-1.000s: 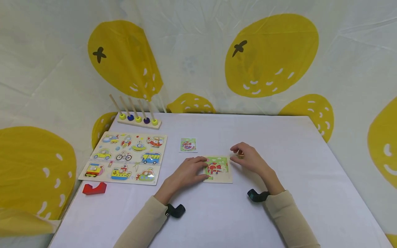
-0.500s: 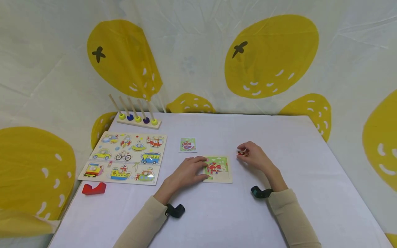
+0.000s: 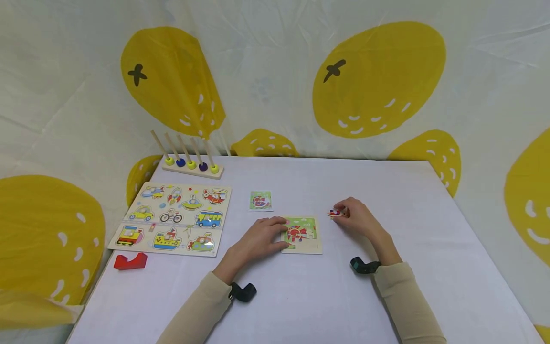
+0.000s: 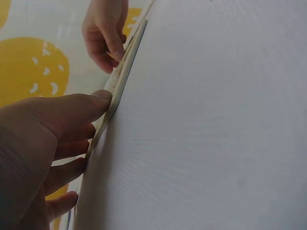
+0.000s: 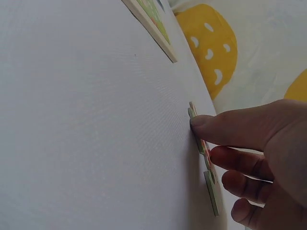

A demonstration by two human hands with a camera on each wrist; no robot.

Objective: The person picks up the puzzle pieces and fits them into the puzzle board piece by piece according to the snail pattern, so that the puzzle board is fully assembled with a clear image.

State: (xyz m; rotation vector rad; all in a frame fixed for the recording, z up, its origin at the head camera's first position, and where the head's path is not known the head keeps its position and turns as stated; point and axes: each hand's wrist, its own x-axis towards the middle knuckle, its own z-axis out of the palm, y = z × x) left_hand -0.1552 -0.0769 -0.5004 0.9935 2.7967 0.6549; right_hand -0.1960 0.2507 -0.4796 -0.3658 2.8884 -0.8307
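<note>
A small square wooden puzzle tray lies mid-table in the head view, with red and green picture pieces partly filling it. My left hand rests along its left edge, thumb and fingertips touching the frame. In the left wrist view, the thumb lies over the tray's edge. To the right of the tray, my right hand pinches a small red and white puzzle piece low over the table. The right wrist view shows the thumb at the pieces, with another flat piece beside the fingers.
A small picture card lies behind the tray. At left lie a large vehicle peg puzzle and a red arch-shaped block. A peg stand with yellow and blue rings stands at the back left.
My right hand has moved away from the tray to the right, and the red and white piece shows more plainly at its fingertips. The left hand has stayed at the tray.
</note>
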